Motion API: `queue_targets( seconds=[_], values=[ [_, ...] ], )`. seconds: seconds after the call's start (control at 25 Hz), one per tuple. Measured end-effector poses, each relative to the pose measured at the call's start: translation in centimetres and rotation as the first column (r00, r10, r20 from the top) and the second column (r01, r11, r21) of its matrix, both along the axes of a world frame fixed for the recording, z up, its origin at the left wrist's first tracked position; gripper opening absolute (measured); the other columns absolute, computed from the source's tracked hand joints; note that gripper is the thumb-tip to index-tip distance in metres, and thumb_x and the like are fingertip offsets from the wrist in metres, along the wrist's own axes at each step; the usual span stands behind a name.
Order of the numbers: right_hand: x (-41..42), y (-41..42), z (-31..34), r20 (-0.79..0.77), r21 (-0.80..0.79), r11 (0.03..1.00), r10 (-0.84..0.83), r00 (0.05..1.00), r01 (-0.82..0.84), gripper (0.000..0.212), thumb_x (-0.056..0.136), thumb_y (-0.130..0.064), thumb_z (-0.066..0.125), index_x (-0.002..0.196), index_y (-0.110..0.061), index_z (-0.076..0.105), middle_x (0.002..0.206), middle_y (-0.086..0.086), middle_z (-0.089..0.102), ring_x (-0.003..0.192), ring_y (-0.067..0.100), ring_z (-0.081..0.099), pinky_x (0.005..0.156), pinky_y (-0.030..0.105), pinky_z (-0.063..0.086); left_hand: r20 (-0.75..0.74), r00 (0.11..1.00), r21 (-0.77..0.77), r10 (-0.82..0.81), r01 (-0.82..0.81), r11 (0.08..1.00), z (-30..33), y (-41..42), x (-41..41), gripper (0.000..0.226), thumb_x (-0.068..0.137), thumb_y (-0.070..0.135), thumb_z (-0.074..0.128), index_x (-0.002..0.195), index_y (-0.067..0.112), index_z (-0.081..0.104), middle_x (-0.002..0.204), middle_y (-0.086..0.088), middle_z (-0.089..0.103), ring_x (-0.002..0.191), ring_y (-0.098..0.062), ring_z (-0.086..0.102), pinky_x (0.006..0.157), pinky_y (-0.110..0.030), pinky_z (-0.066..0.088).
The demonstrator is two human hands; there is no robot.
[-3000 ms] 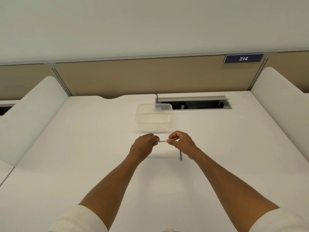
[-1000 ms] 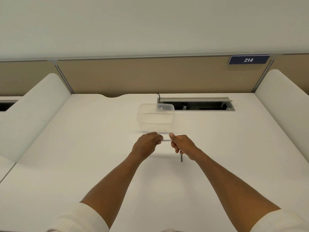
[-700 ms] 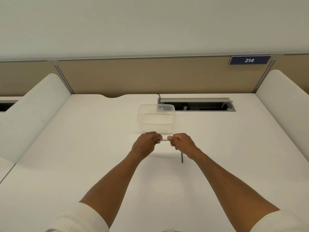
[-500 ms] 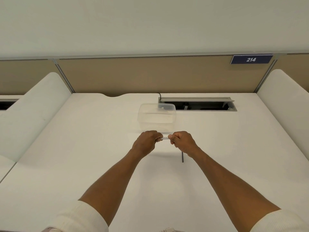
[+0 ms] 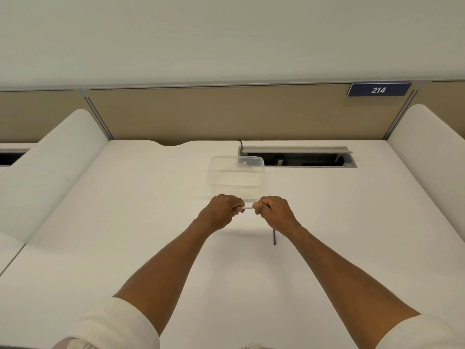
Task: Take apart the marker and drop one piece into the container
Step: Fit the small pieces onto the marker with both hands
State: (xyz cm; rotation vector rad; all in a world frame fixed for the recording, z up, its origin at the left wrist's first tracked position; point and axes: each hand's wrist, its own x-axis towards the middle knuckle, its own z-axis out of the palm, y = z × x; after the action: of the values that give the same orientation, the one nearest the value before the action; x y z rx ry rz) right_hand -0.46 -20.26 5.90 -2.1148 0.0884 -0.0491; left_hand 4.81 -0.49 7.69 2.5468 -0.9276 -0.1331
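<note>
A thin white marker (image 5: 248,207) lies level between my two hands, just above the white desk. My left hand (image 5: 222,212) grips its left end with curled fingers. My right hand (image 5: 273,211) grips the right end the same way. Only a short middle stretch of the marker shows; both ends are hidden inside my fists. A clear plastic container (image 5: 236,177) stands open on the desk just beyond my hands.
A thin dark stick (image 5: 274,237) lies on the desk under my right wrist. An open cable tray (image 5: 297,157) is set into the desk behind the container. White dividers (image 5: 50,167) flank the desk on both sides, and a tan partition runs along the back.
My right hand briefly loosened its fingers, then curled again around the marker's right end. Both hands drifted slightly toward the container. The marker is still in one piece between them.
</note>
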Motion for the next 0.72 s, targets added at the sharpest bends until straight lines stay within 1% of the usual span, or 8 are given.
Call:
queue_targets(
  seconds=[0.08, 0.16, 0.24, 0.36, 0.44, 0.52, 0.64, 0.72],
  values=[
    [-0.05, 0.05, -0.03, 0.012, -0.012, 1.000, 0.009, 1.000, -0.008, 0.031, 0.094, -0.025, 0.061, 0.069, -0.010, 0.070, 0.059, 0.001, 0.058, 0.057, 0.016, 0.049, 0.057, 0.028, 0.040, -0.034, 0.999, 0.015, -0.003, 0.004, 1.000, 0.23, 0.01, 0.16, 0.024, 0.092, 0.001, 0.050, 0.092, 0.015, 0.069, 0.075, 0.007, 0.063, 0.069, -0.017, 0.061, 0.066, -0.030, 0.049],
    [-0.09, 0.03, -0.13, 0.032, -0.024, 1.000, 0.016, 0.999, -0.015, 0.029, 0.094, -0.022, 0.061, 0.071, -0.007, 0.070, 0.061, 0.003, 0.059, 0.058, 0.016, 0.049, 0.057, 0.028, 0.039, -0.063, 0.998, 0.027, -0.011, 0.013, 1.000, 0.58, 0.05, 0.18, 0.024, 0.092, 0.002, 0.049, 0.092, 0.015, 0.069, 0.075, 0.004, 0.065, 0.070, -0.018, 0.063, 0.067, -0.031, 0.049],
    [-0.13, 0.09, -0.19, 0.060, -0.033, 0.999, 0.022, 0.998, -0.021, 0.028, 0.093, -0.020, 0.062, 0.071, -0.006, 0.070, 0.059, 0.000, 0.058, 0.057, 0.016, 0.048, 0.056, 0.028, 0.038, -0.092, 0.996, 0.024, -0.014, 0.016, 1.000, 0.66, 0.20, 0.20, 0.025, 0.091, 0.001, 0.048, 0.092, 0.015, 0.069, 0.076, 0.001, 0.068, 0.070, -0.019, 0.065, 0.068, -0.031, 0.051],
    [-0.09, 0.17, -0.16, 0.116, -0.049, 0.998, 0.036, 0.993, -0.031, 0.026, 0.093, -0.017, 0.063, 0.070, -0.007, 0.069, 0.057, -0.005, 0.054, 0.055, 0.012, 0.046, 0.055, 0.026, 0.037, -0.150, 0.989, 0.008, 0.000, 0.001, 1.000, 0.72, 0.36, 0.33, 0.026, 0.092, 0.003, 0.048, 0.089, 0.017, 0.069, 0.073, 0.002, 0.067, 0.069, -0.018, 0.066, 0.069, -0.031, 0.053],
    [-0.07, 0.23, -0.11, 0.168, -0.078, 0.996, 0.050, 0.984, -0.037, 0.025, 0.092, -0.017, 0.065, 0.070, -0.008, 0.068, 0.058, -0.006, 0.055, 0.056, 0.012, 0.047, 0.055, 0.025, 0.037, -0.203, 0.979, -0.010, 0.014, -0.017, 1.000, 0.88, 0.38, 0.47, 0.027, 0.093, 0.003, 0.048, 0.087, 0.018, 0.069, 0.072, 0.002, 0.066, 0.067, -0.018, 0.066, 0.069, -0.031, 0.054],
    [-0.08, 0.22, -0.16, 0.219, -0.108, 0.993, 0.064, 0.974, -0.041, 0.021, 0.091, -0.016, 0.066, 0.071, -0.009, 0.068, 0.061, -0.004, 0.058, 0.059, 0.013, 0.049, 0.057, 0.028, 0.039, -0.255, 0.967, -0.025, 0.019, -0.026, 0.999, 1.01, 0.38, 0.52, 0.027, 0.093, 0.003, 0.048, 0.085, 0.018, 0.069, 0.070, 0.003, 0.064, 0.064, -0.016, 0.064, 0.070, -0.032, 0.054],
    [-0.13, 0.23, -0.47, 0.274, -0.161, 0.987, 0.073, 0.959, -0.029, 0.014, 0.088, -0.012, 0.067, 0.075, -0.010, 0.070, 0.068, 0.002, 0.064, 0.065, 0.019, 0.055, 0.063, 0.036, 0.046, -0.320, 0.947, -0.033, 0.017, -0.030, 0.999, 1.00, 0.44, 0.50, 0.028, 0.094, 0.005, 0.049, 0.080, 0.021, 0.068, 0.067, 0.004, 0.064, 0.061, -0.011, 0.063, 0.072, -0.036, 0.056],
    [-0.19, 0.23, -0.89, 0.287, -0.180, 0.983, 0.082, 0.954, -0.030, 0.008, 0.087, -0.009, 0.067, 0.080, -0.010, 0.071, 0.072, 0.002, 0.067, 0.068, 0.020, 0.057, 0.065, 0.036, 0.049, -0.337, 0.941, -0.016, 0.028, -0.036, 0.999, 1.00, 0.51, 0.49, 0.028, 0.094, 0.006, 0.049, 0.080, 0.022, 0.067, 0.067, 0.005, 0.064, 0.061, -0.011, 0.062, 0.072, -0.035, 0.056]
  ],
)
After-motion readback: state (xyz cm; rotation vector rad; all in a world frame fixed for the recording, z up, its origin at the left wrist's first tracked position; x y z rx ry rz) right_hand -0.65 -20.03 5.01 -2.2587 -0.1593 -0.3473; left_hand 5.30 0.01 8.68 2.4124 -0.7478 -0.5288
